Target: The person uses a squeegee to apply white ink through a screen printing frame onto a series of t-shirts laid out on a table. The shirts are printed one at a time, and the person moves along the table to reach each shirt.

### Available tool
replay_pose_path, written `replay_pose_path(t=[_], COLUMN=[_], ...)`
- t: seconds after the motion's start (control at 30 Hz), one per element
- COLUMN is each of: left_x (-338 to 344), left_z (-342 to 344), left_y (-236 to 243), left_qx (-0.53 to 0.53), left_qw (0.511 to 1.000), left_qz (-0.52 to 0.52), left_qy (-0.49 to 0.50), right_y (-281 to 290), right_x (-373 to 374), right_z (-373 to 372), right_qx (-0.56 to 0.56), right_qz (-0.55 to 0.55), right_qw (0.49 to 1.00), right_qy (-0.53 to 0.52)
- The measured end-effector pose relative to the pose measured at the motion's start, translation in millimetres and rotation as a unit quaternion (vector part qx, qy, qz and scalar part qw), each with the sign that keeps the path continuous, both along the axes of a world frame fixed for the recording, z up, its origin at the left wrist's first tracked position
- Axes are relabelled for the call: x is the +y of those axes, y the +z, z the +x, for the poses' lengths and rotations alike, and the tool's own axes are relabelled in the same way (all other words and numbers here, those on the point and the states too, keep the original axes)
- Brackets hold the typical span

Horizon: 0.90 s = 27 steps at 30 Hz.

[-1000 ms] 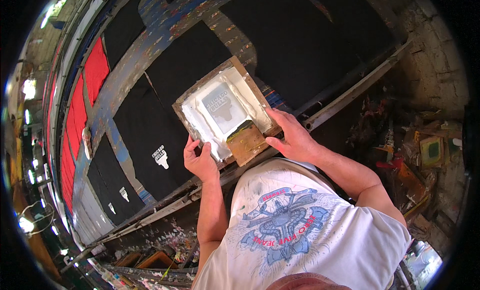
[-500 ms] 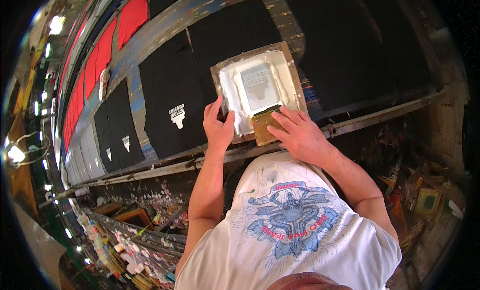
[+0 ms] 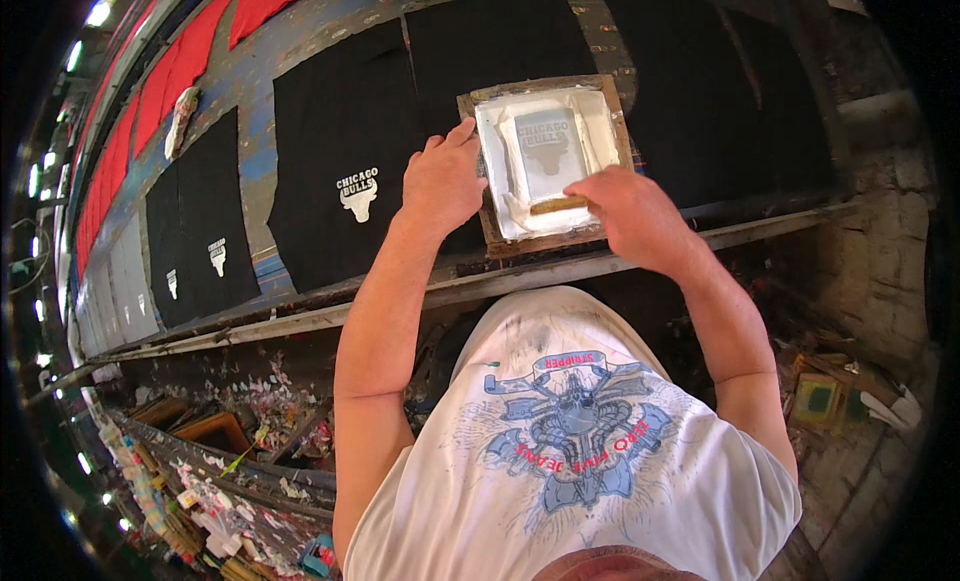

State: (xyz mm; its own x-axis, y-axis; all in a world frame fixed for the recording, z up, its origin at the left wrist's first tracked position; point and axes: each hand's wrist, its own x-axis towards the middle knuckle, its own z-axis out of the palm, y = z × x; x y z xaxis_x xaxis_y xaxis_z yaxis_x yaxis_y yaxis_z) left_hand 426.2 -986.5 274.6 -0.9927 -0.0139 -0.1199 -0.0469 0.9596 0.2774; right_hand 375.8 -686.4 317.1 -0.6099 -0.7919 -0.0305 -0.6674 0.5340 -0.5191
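A wooden screen frame, white inside with a pale stencilled design, lies on black fabric near the table's front. My left hand grips its left side, fingers at the upper left. My right hand is closed on a wooden squeegee, whose narrow strip shows across the lower part of the screen amid white ink; the hand hides its right end. Left of the frame, a black fabric panel carries a white printed logo.
The long printing table's front rail crosses below the screen. More black panels, red panels, pale grey pieces and a rag lie on the table. Scrap and old frames clutter the area underneath.
The screen appears higher in the view and squarer. My right hand has left the frame's edge for the squeegee, which moved into the screen. My left hand has risen along the left side.
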Motion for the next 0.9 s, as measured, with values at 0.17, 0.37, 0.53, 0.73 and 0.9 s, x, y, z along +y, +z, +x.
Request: replay_pose_path(t=[0.17,0.37,0.53,0.73,0.9], left_x=[-6.1,-12.1,-8.9,-1.7,3.1], left_z=[-4.3,-7.2,-9.3,-7.0,-3.7], left_y=[-2.5,-19.1,-24.6,-26.7,-28.1], left_qx=[-0.021,0.029,0.050,0.064,0.081], left_qw=[0.999,0.999,0.996,0.996,0.996], left_qz=[0.007,0.004,-0.050,-0.047,-0.034], left_qy=[-0.024,-0.046,-0.058,-0.044,-0.021], right_y=[-24.6,-62.8,-80.7,-76.2,-48.4], right_x=[-13.3,-35.9,-41.8,-48.4,-36.1], right_z=[50.5,80.8,45.3,-46.3,-63.5], right_qx=[0.058,0.193,0.250,0.250,0.174], right_qz=[-0.029,-0.074,-0.054,-0.098,-0.078], right_qw=[0.998,0.977,0.963,0.962,0.982], right_qy=[0.007,-0.057,-0.082,-0.055,-0.006])
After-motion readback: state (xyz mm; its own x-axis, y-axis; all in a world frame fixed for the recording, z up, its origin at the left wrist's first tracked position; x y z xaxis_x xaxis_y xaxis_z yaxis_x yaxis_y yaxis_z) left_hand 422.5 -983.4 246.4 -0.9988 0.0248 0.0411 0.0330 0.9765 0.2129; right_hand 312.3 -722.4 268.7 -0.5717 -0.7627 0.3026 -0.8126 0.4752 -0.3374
